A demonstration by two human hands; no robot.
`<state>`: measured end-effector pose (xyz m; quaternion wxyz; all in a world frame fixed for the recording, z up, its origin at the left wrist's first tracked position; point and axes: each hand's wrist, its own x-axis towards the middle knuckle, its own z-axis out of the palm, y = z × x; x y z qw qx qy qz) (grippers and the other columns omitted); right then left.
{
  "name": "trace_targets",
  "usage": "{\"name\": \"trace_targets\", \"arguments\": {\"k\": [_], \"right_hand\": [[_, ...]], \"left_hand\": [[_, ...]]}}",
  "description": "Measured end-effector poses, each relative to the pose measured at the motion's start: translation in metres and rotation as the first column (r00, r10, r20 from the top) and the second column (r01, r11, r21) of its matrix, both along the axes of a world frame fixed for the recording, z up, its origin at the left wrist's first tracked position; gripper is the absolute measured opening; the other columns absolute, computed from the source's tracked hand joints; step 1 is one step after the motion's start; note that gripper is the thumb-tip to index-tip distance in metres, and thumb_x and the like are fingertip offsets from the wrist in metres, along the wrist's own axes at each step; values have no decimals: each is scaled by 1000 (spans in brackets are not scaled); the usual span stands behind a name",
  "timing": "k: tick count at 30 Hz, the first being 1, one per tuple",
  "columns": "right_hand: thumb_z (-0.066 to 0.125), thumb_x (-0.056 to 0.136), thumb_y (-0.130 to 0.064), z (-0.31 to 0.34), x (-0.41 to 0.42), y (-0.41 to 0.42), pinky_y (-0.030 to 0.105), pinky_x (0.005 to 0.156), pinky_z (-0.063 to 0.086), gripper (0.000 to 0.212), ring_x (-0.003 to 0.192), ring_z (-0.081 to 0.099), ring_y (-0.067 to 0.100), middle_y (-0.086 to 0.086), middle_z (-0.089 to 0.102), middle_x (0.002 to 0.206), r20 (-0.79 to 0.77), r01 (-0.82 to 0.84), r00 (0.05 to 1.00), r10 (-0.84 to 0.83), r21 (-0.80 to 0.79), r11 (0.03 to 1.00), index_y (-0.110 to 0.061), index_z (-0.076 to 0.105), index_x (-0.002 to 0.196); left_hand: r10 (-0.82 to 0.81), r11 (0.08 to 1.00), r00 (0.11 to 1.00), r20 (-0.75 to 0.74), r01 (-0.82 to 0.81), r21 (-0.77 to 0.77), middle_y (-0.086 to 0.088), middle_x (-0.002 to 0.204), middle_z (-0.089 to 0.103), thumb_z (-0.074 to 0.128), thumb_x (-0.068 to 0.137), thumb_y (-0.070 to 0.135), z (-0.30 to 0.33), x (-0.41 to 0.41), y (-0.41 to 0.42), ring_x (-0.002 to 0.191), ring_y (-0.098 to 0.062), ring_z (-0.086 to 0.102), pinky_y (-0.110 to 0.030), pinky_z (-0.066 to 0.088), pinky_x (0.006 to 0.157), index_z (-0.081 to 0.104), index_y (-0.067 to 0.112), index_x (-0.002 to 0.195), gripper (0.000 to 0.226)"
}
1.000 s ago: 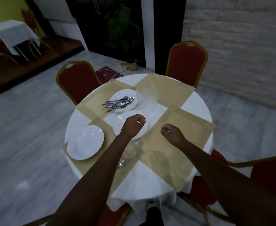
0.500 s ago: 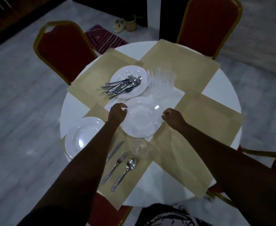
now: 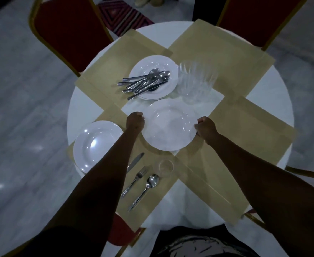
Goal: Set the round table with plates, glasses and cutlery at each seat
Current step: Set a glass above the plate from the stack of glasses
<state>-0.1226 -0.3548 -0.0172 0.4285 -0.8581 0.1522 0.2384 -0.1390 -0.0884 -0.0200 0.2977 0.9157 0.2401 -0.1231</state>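
A white plate (image 3: 169,127) sits near the middle of the round table (image 3: 85,108). My left hand (image 3: 135,121) grips its left rim and my right hand (image 3: 206,127) grips its right rim. Another white plate (image 3: 95,145) lies on the near-left placemat, with a knife (image 3: 134,162), fork (image 3: 134,180), spoon (image 3: 146,190) and a small glass (image 3: 165,166) to its right. Farther back a stack of plates (image 3: 168,89) carries a pile of cutlery (image 3: 146,81). Clear glasses (image 3: 197,79) stand to its right.
Four beige placemats (image 3: 245,130) form a cross on the white cloth. Red chairs with gold frames stand at the far left (image 3: 67,28), far right (image 3: 260,17) and near edges. A patterned rug (image 3: 121,13) lies on the grey floor beyond.
My view has tipped down and closer to the table. Both hands have closed on the rims of the centre plate, and the plate has shifted slightly toward me.
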Motion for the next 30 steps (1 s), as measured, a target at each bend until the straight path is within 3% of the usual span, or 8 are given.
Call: {"name": "trace_targets", "arguments": {"k": [5, 9, 11, 15, 18, 23, 28, 30], "right_hand": [[48, 72, -12, 17, 0, -24, 33, 59, 42, 6, 62, 46, 21, 7, 46, 66, 71, 125, 989, -129, 57, 991, -14, 48, 66], [50, 88, -21, 37, -6, -49, 40, 80, 49, 18, 83, 57, 27, 10, 61, 84, 199, 182, 963, -182, 18, 983, -5, 57, 85], [50, 91, -23, 45, -12, -65, 40, 87, 47, 24, 90, 57, 28, 12, 64, 94, 253, 219, 943, -215, 12, 976, -1, 59, 93], [48, 92, -22, 59, -29, -107, 27, 75, 38, 25, 82, 51, 23, 8, 59, 87, 325, 271, 909, -261, 14, 962, 1, 57, 91], [48, 92, -22, 59, -46, -145, 26, 73, 35, 26, 80, 49, 22, 9, 58, 85, 359, 280, 898, -255, -20, 960, 2, 56, 89], [51, 93, -22, 47, -89, -205, 27, 73, 35, 27, 79, 50, 23, 10, 57, 83, 332, 233, 924, -189, -99, 967, 4, 57, 88], [53, 92, -26, 23, -127, -238, 28, 69, 33, 24, 77, 51, 23, 2, 50, 69, 166, 44, 986, -14, -179, 983, -6, 52, 79], [55, 91, -26, 16, -137, -242, 27, 69, 34, 23, 78, 52, 24, 4, 54, 73, 98, -22, 994, 42, -196, 980, -7, 53, 79]], "left_hand": [[75, 990, 996, 42, -69, -124, -20, 104, 69, 54, 83, 12, 28, 5, -18, 97, -36, 66, -40, 53, 90, 70, 2, 92, 21], [19, 995, 995, 100, -8, -104, -17, 92, 70, 53, 84, 10, 64, 7, -50, 92, -36, 66, -39, 52, 87, 69, -1, 86, 20], [-5, 997, 988, 153, 16, -73, -20, 104, 70, 53, 85, 9, 82, 7, -73, 100, -35, 64, -39, 48, 93, 69, -3, 96, 23], [-32, 998, 974, 223, 43, -45, -18, 109, 69, 55, 85, 9, 106, -3, -122, 106, -32, 61, -37, 46, 95, 70, -2, 98, 22], [-71, 996, 972, 224, 81, -38, -15, 110, 69, 55, 86, 10, 107, -20, -161, 108, -30, 61, -34, 45, 96, 70, 0, 98, 22], [-93, 989, 989, 119, 105, -103, -15, 103, 71, 57, 85, 12, 77, -70, -213, 102, -29, 65, -32, 48, 95, 72, 2, 93, 20], [-57, 985, 998, -41, 50, -165, -15, 94, 73, 58, 81, 11, 43, -123, -229, 90, -29, 69, -33, 55, 86, 74, 5, 91, 20], [-56, 983, 996, -67, 43, -177, -12, 94, 73, 57, 82, 10, 38, -139, -231, 89, -27, 68, -27, 52, 84, 74, 4, 93, 21]]}}
